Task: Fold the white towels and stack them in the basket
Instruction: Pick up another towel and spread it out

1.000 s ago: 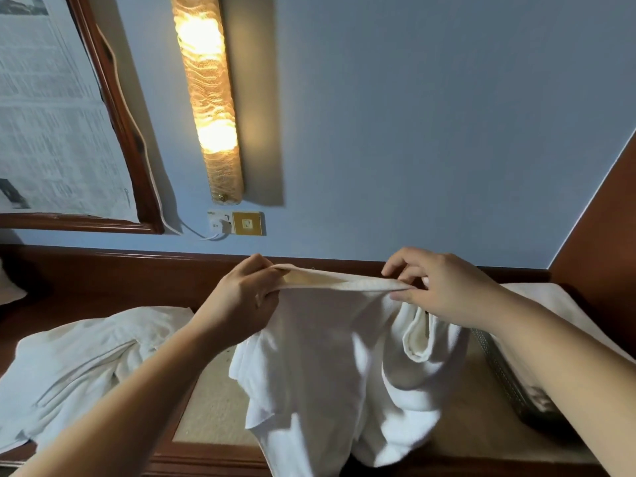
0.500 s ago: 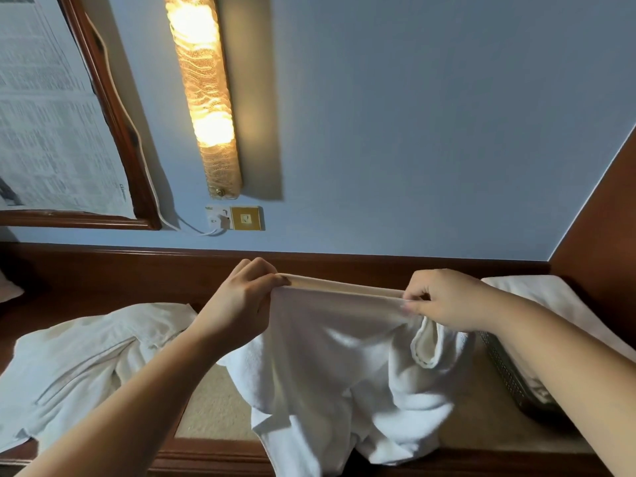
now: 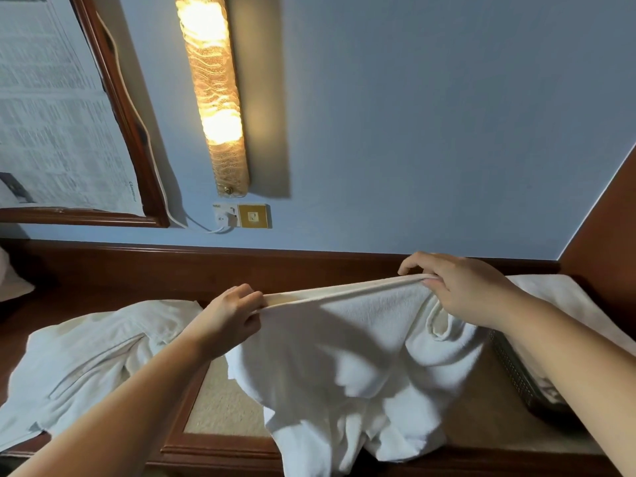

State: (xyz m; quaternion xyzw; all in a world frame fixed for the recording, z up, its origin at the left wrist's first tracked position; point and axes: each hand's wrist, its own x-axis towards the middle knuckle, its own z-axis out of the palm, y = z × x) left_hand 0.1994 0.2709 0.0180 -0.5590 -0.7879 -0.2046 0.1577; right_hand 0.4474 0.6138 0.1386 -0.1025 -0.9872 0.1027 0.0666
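the white towel [image 3: 347,342] hangs over the worktop [image 3: 220,407], its hemmed top edge pinched taut between the left hand [image 3: 229,318] and right hand [image 3: 461,287], and being soft, light and limp, it seems best gripped at that edge's corners.

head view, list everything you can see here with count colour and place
white terry towel: 1, white, held up by its top edge over the tabletop
crumpled white towel: 1, white, lying at left
folded white towel: 1, white, on the basket at right
dark woven basket: 1, dark, right side
wooden table with beige inset: 1, brown and beige, below
amber wall lamp: 1, lit, on blue wall
brass wall socket: 1, under lamp
wood-framed picture: 1, upper left
left hand: pinches towel edge
right hand: pinches towel edge
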